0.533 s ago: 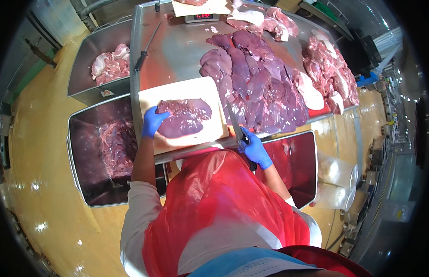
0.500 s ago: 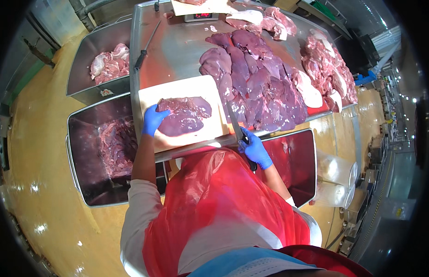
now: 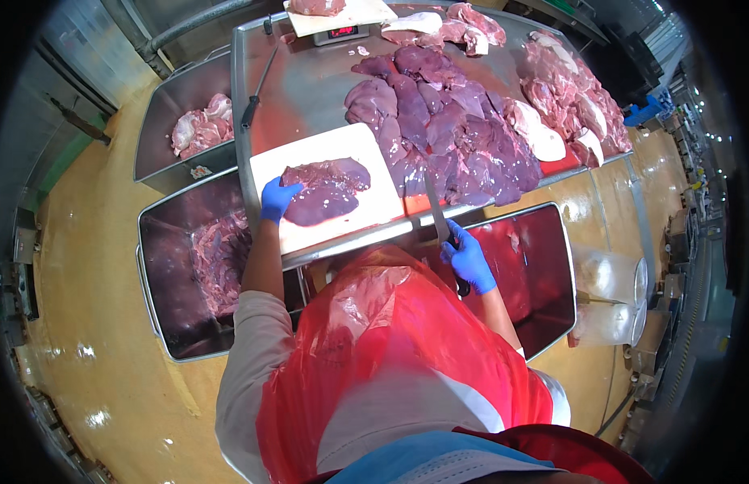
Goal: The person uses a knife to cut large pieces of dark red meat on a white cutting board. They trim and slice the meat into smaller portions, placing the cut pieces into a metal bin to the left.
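On the white cutting board (image 3: 366, 153): one dark liver slab (image 3: 326, 189)
I saw left hand (image 3: 276, 199) pressed flat on it, right hand (image 3: 469, 260) closed round knife (image 3: 437, 210)

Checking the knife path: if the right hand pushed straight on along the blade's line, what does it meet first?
Probably the pile of dark liver on the steel table. The right hand holds a knife whose tip already lies at the pile's near edge. Depth is unclear.
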### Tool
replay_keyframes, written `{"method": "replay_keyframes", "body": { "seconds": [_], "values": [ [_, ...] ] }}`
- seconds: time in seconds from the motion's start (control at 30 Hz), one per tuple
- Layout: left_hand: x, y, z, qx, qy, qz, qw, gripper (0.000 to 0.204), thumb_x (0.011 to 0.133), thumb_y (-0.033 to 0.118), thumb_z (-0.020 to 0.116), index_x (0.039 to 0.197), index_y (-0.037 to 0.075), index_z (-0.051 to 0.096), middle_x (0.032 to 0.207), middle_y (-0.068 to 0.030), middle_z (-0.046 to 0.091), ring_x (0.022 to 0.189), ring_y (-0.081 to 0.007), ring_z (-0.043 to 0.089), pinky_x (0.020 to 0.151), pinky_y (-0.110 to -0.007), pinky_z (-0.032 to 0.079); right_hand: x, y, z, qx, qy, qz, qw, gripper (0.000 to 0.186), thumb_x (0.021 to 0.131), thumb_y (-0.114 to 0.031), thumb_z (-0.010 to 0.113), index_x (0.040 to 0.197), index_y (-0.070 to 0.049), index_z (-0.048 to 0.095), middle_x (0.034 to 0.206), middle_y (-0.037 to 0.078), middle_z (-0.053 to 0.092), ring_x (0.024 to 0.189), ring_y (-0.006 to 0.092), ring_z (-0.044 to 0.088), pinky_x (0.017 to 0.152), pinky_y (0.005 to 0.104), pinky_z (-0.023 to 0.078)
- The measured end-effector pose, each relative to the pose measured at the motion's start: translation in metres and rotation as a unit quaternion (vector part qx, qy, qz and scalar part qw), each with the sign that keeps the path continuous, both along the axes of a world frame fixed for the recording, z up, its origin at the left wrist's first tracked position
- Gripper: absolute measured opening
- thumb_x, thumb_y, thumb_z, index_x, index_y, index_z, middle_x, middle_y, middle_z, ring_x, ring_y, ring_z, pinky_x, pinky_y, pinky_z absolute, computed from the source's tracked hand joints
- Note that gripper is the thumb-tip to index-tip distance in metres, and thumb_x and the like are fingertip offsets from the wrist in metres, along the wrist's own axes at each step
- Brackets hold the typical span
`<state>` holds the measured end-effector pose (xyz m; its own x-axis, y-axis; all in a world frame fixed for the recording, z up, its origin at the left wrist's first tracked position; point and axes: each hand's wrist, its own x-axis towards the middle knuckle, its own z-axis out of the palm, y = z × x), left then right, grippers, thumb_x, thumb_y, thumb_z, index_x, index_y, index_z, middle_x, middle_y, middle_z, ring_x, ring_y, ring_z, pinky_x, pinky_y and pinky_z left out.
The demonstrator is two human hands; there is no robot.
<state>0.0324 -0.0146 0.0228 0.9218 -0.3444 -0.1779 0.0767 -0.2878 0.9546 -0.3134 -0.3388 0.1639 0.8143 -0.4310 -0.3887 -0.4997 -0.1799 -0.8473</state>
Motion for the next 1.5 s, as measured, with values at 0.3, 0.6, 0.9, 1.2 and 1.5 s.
{"method": "replay_keyframes", "body": {
  "seconds": [0.3, 0.6, 0.9, 1.2, 1.5],
  "values": [
    [-0.009, -0.011, 0.0, -0.01, 0.064, 0.048, 0.997, 0.046, 0.077, 0.02, 0.083, 0.116, -0.001, 0.069, 0.097, -0.0121, 0.075, 0.081, -0.0197, 0.072, 0.072, -0.033, 0.057, -0.033, -0.049, -0.049, 0.013, -0.041, -0.006, 0.999, 0.06, 0.097, 0.003, 0.057, 0.155, -0.006, 0.04, 0.097, 0.006, 0.065, 0.073, 0.0109, 0.061, 0.065, 0.0279, 0.055],
    [-0.013, -0.013, -0.02, 0.176, -0.002, 0.107, 0.979, 0.062, 0.074, 0.03, 0.084, 0.122, -0.005, 0.067, 0.11, -0.0161, 0.074, 0.098, -0.0264, 0.072, 0.088, -0.037, 0.056, -0.033, -0.078, -0.059, 0.059, -0.034, -0.003, 0.998, 0.06, 0.094, 0.007, 0.053, 0.152, -0.001, 0.042, 0.091, 0.007, 0.062, 0.069, 0.0114, 0.059, 0.063, 0.0282, 0.052],
    [-0.025, 0.001, -0.032, 0.167, -0.014, 0.125, 0.978, 0.056, 0.075, 0.029, 0.083, 0.119, -0.003, 0.069, 0.107, -0.0154, 0.075, 0.095, -0.0258, 0.072, 0.086, -0.037, 0.057, -0.017, -0.091, -0.069, 0.043, -0.048, 0.032, 0.997, 0.059, 0.096, 0.004, 0.057, 0.153, -0.003, 0.041, 0.096, 0.008, 0.066, 0.071, 0.0114, 0.062, 0.064, 0.0289, 0.055],
    [-0.019, -0.013, -0.054, 0.104, -0.038, 0.099, 0.989, 0.044, 0.077, 0.025, 0.083, 0.113, 0.004, 0.074, 0.101, -0.0097, 0.078, 0.09, -0.0226, 0.074, 0.082, -0.035, 0.057, -0.01, -0.087, -0.061, 0.011, -0.034, 0.035, 0.999, 0.057, 0.095, 0.004, 0.058, 0.15, -0.001, 0.044, 0.106, 0.01, 0.063, 0.072, 0.0111, 0.063, 0.064, 0.0288, 0.055],
    [-0.037, -0.028, -0.014, 0.116, -0.005, 0.108, 0.987, 0.046, 0.07, 0.028, 0.083, 0.11, 0.006, 0.074, 0.099, -0.0123, 0.077, 0.089, -0.0257, 0.074, 0.082, -0.037, 0.057, -0.012, -0.062, -0.056, -0.004, -0.021, 0.024, 0.999, 0.059, 0.098, 0.002, 0.058, 0.154, -0.005, 0.041, 0.093, 0.006, 0.065, 0.07, 0.0108, 0.062, 0.064, 0.028, 0.054]
  ]
}}
